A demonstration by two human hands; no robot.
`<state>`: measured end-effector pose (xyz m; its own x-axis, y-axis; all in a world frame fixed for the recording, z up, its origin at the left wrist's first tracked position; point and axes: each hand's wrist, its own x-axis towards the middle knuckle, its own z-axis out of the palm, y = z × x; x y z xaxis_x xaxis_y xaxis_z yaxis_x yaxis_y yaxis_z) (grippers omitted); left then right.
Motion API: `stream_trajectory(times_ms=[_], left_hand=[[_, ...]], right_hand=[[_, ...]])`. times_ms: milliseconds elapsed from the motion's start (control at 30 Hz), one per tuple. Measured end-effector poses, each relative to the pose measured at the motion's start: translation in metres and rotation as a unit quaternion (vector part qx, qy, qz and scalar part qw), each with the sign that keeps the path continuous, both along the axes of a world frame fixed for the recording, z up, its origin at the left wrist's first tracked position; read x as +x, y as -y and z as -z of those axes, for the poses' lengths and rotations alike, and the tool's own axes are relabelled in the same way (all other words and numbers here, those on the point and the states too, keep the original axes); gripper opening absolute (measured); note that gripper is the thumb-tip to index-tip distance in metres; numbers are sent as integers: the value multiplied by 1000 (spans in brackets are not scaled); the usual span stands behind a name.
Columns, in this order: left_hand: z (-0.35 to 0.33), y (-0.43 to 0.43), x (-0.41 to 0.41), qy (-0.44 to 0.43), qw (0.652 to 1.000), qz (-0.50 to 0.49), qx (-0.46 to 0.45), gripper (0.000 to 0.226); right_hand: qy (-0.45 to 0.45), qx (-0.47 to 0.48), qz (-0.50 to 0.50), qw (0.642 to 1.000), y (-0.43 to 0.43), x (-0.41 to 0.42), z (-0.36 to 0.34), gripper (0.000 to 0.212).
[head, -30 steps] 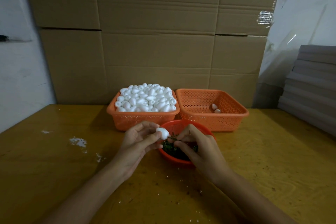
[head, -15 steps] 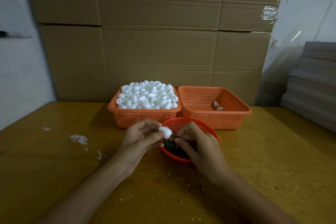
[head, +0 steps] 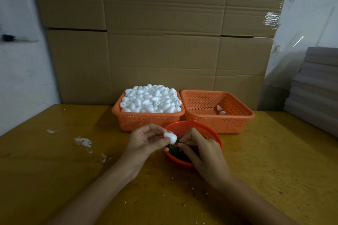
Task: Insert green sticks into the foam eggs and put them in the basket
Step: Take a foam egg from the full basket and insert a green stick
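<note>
Yellow table (head: 54, 170), orange baskets (head: 146, 115) — foam egg (head: 170, 137) in left hand (head: 144, 142), green stick (head: 178, 140) pinched in right hand (head: 204, 153).

A foam egg (head: 170, 137) held over the green sticks (head: 173, 150)
White, it lies sideways in the left hand (head: 146, 142); two eggs (head: 220, 110) rest in the right orange basket (head: 236, 124), a heap (head: 150, 99) fills the left basket (head: 144, 121).

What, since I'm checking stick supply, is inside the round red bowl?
Dark green sticks lie in the red bowl; the right hand covers much of it, so their number cannot be seen.
</note>
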<state>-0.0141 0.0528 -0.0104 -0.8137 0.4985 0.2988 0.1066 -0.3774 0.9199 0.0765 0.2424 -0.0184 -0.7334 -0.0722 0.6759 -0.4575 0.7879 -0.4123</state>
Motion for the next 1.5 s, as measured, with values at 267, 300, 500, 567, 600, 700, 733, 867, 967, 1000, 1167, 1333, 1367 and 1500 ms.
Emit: stream_trajectory(times_ms=[267, 300, 500, 567, 600, 700, 733, 867, 967, 1000, 1167, 1333, 1367, 1500], left_hand=[[2, -1, -2, 3, 1000, 0, -4, 30], [3, -1, -2, 4, 1000, 1, -5, 30], [4, -2, -3, 11, 1000, -14, -12, 30], [5, -2, -3, 15, 1000, -12, -15, 32], [5, -1, -3, 17, 1000, -11, -15, 34], [6, 0, -4, 19, 1000, -10, -15, 35], [6, 0, -4, 19, 1000, -10, -16, 35], [8, -1, -5, 17, 1000, -12, -18, 37], [8, -1, -5, 16, 1000, -9, -14, 32], [8, -1, -5, 14, 1000, -10, -14, 29], [8, -1, -6, 9, 1000, -13, -23, 33], [7, -1, -4, 10, 1000, -13, -22, 35], [7, -1, -3, 10, 1000, -13, -17, 35], [5, -1, -1, 1, 1000, -4, 5, 26]], right_hand=[[13, 2, -6, 1000, 0, 1, 0, 7], [14, 2, -8, 1000, 0, 1, -1, 7], [18, 5, -13, 1000, 0, 2, -1, 6], [18, 11, -13, 1000, -1, 2, -1, 7], [17, 14, -13, 1000, -1, 1, -1, 7], [9, 21, -15, 1000, -1, 1, -1, 6], [8, 21, -17, 1000, -1, 1, -1, 6], [9, 20, -17, 1000, -2, 0, 1, 6], [9, 19, -18, 1000, -1, 0, 1, 6], [9, 20, -17, 1000, -1, 0, 1, 6], [15, 24, -20, 999, -2, 0, 1, 6], [18, 15, -14, 1000, 0, 1, 1, 7], [14, 13, -7, 1000, 0, 1, 0, 8], [9, 12, 36, 999, 3, 1, -1, 13]])
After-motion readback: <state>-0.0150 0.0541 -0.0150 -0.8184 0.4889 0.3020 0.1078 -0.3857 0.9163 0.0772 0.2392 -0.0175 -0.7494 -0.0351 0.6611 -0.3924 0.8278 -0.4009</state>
